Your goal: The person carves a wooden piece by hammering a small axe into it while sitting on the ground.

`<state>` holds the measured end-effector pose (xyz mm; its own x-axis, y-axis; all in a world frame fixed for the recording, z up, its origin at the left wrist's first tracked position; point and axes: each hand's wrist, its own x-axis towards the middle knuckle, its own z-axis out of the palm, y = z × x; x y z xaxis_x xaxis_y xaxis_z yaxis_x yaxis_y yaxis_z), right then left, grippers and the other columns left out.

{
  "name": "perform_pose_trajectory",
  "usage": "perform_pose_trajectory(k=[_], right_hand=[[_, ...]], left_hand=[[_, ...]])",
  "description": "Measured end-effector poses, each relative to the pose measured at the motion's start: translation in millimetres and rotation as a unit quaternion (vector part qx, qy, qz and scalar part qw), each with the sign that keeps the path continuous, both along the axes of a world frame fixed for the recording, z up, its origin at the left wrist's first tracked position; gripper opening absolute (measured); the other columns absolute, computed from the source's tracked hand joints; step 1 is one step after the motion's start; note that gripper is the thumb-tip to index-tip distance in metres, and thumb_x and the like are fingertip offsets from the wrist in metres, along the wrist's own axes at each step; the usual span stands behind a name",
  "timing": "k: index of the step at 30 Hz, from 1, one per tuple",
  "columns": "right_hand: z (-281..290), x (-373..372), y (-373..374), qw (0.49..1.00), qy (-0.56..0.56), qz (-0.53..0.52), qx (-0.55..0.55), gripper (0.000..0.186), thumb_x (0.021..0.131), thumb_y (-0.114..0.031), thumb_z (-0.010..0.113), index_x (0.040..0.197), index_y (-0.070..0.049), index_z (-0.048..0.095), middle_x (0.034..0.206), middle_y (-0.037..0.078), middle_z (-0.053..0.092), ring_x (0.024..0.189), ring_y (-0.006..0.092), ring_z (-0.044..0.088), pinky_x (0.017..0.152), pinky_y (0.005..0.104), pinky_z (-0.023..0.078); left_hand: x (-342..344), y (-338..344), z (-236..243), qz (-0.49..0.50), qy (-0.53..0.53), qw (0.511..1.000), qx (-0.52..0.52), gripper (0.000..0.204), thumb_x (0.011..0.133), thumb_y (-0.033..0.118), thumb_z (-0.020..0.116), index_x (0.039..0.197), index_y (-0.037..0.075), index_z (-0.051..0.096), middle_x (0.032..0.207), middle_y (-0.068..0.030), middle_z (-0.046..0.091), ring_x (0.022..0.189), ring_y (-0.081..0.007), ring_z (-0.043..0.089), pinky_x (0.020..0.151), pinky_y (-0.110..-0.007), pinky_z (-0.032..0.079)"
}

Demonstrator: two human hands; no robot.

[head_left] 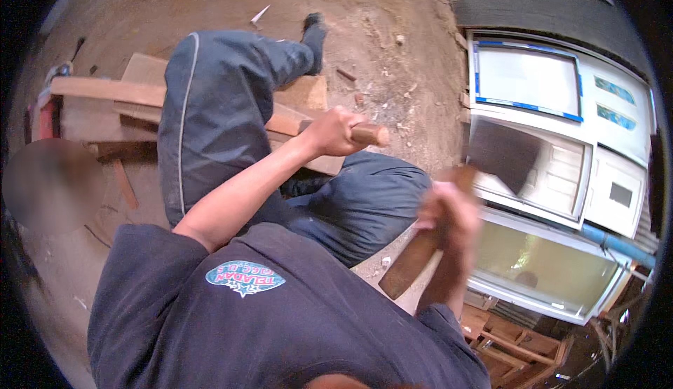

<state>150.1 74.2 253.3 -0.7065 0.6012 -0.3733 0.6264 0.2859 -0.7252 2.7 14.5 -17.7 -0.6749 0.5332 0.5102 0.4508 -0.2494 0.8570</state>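
My left hand [335, 131] is closed around a chisel, whose round wooden handle [371, 134] sticks out on the right of the fist. The chisel's other end lies low over a wooden board [284, 124] between my legs; its tip cannot be made out. Raised at the right, my right hand [449, 213] grips a mallet by its wooden handle [412, 266]. The mallet's broad, dark head [506, 156] is smeared by motion and stands well apart from the chisel.
My left leg [210, 122] crosses over the board, a long beam [105, 91] of which or beside which reaches left. Scraps lie on the dirt floor [392, 10]. White framed panels [529, 80] and a glass-fronted case [547, 266] stand right, near a wooden frame [519, 350].
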Motion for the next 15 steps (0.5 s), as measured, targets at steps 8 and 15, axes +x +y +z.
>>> perform_pose_trajectory(k=[8,15], right_hand=[[-11,3,1,0.949,0.253,0.151,0.108,0.021,0.097,-0.026,0.05,0.088,-0.006,0.052,0.066,0.005,0.052,0.058,0.0158,0.053,0.056,0.0324,0.047],[31,-6,12,0.977,0.181,0.114,0.011,0.031,0.095,-0.027,0.048,0.079,-0.002,0.055,0.059,0.007,0.055,0.051,0.0187,0.056,0.049,0.0302,0.046]], left_hand=[[7,-3,10,-0.035,-0.071,0.996,0.045,0.02,0.072,0.021,0.074,0.074,0.006,0.061,0.066,-0.0176,0.062,0.066,-0.0375,0.065,0.056,-0.043,0.049],[3,0,2,-0.041,-0.057,0.997,0.014,0.02,0.071,0.021,0.074,0.076,0.006,0.063,0.068,-0.0172,0.062,0.068,-0.0369,0.065,0.058,-0.042,0.05]])
